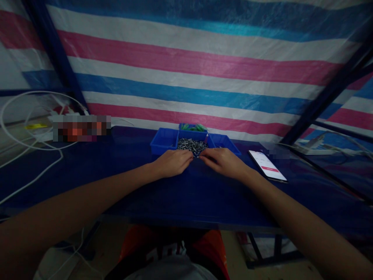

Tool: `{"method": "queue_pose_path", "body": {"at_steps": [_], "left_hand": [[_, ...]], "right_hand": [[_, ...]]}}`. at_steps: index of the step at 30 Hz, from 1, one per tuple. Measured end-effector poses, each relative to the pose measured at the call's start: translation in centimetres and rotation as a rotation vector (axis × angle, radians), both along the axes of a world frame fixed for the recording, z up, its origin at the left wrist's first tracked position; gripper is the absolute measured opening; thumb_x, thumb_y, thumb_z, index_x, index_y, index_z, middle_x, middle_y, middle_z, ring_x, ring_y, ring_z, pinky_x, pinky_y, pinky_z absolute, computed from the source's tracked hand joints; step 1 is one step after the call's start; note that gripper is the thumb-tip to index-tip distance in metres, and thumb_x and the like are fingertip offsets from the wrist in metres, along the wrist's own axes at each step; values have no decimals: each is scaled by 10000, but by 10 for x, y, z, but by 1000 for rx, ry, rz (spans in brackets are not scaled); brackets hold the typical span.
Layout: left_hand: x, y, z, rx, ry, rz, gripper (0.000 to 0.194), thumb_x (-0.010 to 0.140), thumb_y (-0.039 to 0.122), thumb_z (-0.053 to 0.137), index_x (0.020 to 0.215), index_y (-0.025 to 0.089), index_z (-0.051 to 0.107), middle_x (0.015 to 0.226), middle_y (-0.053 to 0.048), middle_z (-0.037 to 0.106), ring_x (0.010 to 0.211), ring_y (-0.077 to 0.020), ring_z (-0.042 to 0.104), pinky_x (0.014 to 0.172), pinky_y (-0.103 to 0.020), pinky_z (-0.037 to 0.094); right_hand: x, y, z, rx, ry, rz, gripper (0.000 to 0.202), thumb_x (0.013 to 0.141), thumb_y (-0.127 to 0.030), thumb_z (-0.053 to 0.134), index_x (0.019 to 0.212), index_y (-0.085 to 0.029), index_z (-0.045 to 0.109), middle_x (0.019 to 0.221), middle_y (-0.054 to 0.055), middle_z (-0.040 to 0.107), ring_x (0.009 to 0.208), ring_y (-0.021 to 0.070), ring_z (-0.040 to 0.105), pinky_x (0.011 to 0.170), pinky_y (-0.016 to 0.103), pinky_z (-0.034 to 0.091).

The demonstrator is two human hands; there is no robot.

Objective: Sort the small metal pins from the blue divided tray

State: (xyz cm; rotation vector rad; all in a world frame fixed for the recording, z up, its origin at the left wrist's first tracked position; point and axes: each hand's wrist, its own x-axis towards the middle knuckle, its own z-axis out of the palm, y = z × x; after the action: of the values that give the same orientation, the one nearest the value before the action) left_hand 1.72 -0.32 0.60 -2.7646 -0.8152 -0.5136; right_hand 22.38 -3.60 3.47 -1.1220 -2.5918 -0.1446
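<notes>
My left hand (174, 162) is at the front of a heap of small, shiny metal pieces (190, 144), shaped like short screws or rivets. Its fingers are bent and pressed together; what they hold, if anything, is too small to make out. Close by on the right, my right hand (223, 161) has thumb and fingertips drawn together at the heap's front edge. A tiny bright speck shows between the two hands. The heap lies among a left blue bin (161, 144), a right blue bin (229, 144) and a back blue bin holding green items (194, 127).
A lit phone (267, 166) lies right of my right hand on the dark blue table (186, 198). White cables (43, 177) run along the left side. Behind the table hangs a striped sheet (186, 77), between blue metal posts (55, 54).
</notes>
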Motion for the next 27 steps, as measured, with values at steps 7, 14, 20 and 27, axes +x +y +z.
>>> {"method": "queue_pose_path", "body": {"at_steps": [7,14,20,27], "left_hand": [[-2,3,-1,81,-100,7,223,939,244,332,915,145,531,851,-35,600,815,-148,588,695,-255,449],[-1,-2,-1,190,-102,-133,245,928,234,348,896,135,569,833,-43,601,800,-141,574,699,-241,443],[-1,0,-1,208,-114,-82,222,919,229,359,894,139,561,823,-37,611,786,-140,584,673,-243,439],[-2,2,0,113,-30,111,197,902,273,380,900,156,538,825,-28,624,746,-149,603,606,-250,428]], "right_hand": [[1,7,-6,-64,-98,-44,220,900,-270,401,880,-154,587,729,47,627,658,137,565,613,252,334],[-3,8,-14,-173,-114,21,181,889,-257,430,825,-158,568,737,43,627,646,125,550,598,241,323],[1,11,-12,-158,-102,-11,195,891,-267,430,860,-162,591,740,44,637,649,132,563,593,245,328],[11,12,-1,-33,-37,-146,237,896,-296,403,913,-173,606,749,45,644,659,146,573,596,257,335]]}}
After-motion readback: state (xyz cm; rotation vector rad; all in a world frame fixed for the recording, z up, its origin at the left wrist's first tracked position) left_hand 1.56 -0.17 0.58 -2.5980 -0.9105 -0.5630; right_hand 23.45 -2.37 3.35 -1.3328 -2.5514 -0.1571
